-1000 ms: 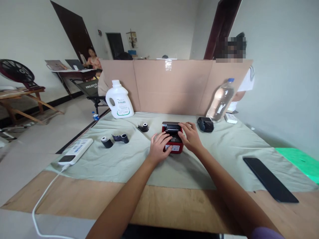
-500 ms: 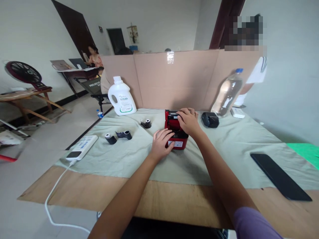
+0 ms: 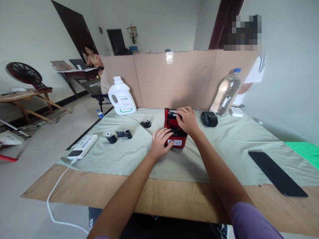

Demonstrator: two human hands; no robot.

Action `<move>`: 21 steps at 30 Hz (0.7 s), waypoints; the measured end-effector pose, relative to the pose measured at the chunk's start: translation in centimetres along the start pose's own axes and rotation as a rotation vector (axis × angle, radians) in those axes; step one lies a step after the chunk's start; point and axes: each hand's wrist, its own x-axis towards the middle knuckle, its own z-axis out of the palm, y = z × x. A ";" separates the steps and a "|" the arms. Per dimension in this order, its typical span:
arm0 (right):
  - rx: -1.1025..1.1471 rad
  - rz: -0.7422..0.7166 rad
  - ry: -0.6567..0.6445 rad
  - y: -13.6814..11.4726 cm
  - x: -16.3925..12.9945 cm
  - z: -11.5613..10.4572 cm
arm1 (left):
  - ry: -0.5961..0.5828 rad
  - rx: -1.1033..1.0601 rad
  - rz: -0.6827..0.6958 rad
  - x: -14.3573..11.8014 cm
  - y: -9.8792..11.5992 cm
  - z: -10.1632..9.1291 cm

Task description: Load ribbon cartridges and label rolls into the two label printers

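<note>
Fingers of the left hand (image 3: 159, 143) curl against the front left of the small red printer (image 3: 175, 131), bracing it. Beyond them, right hand (image 3: 186, 120) fingers press on its raised lid. It stands mid-table (image 3: 159, 196) on green cloth (image 3: 224, 149); farther off lie black rolls (image 3: 124, 134), a detergent jug (image 3: 121, 100).

Bare cloth lies open along the surface's (image 3: 174, 199) near edge; rolls (image 3: 124, 134) crowd the left, a phone (image 3: 276, 173) the right, cardboard wall (image 3: 174, 79) blocks the far edge.
</note>
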 end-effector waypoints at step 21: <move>-0.256 0.209 -1.166 -0.9 5.9 2.1 | 0.141 0.033 0.160 -0.2 0.5 -0.4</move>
